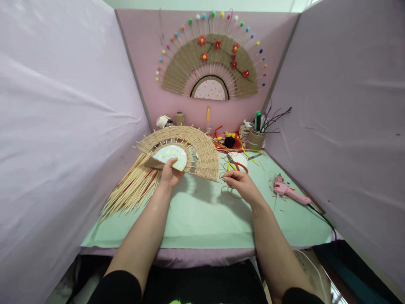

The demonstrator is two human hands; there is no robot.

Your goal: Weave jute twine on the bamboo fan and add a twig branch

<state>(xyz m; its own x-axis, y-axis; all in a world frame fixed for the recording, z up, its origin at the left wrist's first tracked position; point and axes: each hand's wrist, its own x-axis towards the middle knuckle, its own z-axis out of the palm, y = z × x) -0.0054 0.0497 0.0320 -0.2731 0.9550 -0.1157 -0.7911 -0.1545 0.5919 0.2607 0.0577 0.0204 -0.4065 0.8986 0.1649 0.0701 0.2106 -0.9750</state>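
Note:
My left hand (171, 173) grips a woven fan (205, 158) by its half-round base, thumb on top of the pale green patterned panel (175, 155). The fan is held up over the table, tilted, with short stick ends poking out past its woven twine edge. At the fan's right corner, my right hand (238, 182) pinches a thin strand of twine (222, 177), fingertips closed. A loop of the twine hangs below those fingers. Just behind the right hand lie pliers (236, 165) with red and yellow handles.
Thin wooden sticks (133, 188) are piled at the left. A pink glue gun (291, 192) lies at the right, its cord running off the edge. Behind stand a twine spool (180, 118) and a pot (255, 138) with pens and twigs. A decorated fan (177, 67) hangs on the back wall.

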